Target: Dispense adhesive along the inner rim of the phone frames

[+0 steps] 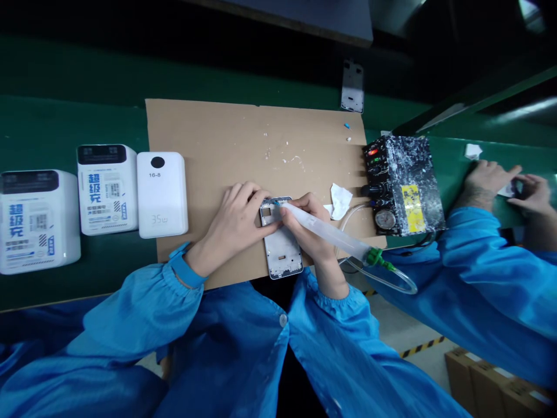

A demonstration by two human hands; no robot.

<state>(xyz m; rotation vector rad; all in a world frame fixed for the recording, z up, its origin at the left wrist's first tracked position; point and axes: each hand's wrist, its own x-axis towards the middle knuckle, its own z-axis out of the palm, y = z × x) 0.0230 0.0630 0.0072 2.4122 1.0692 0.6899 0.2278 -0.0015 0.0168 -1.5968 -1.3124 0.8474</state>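
Note:
A phone frame (284, 253), pale inside with a metal rim, lies on the cardboard near its front edge. My left hand (238, 219) grips the frame's upper left side between thumb and fingers. In my right hand (314, 223) is a glue syringe (333, 233), a clear barrel with a green cap at its rear. Its tip meets the upper part of the frame, and my fingers hide part of the contact. A clear tube (402, 284) runs from the cap. Crumpled white tissue (340, 201) sits just beyond my right hand.
A black dispenser box (404, 183) with a gauge stands right of the cardboard (217, 145). White power banks (162, 194) line the left. Another phone frame (352, 86) lies at the back. A co-worker's hands (485, 177) handle a small item at the far right.

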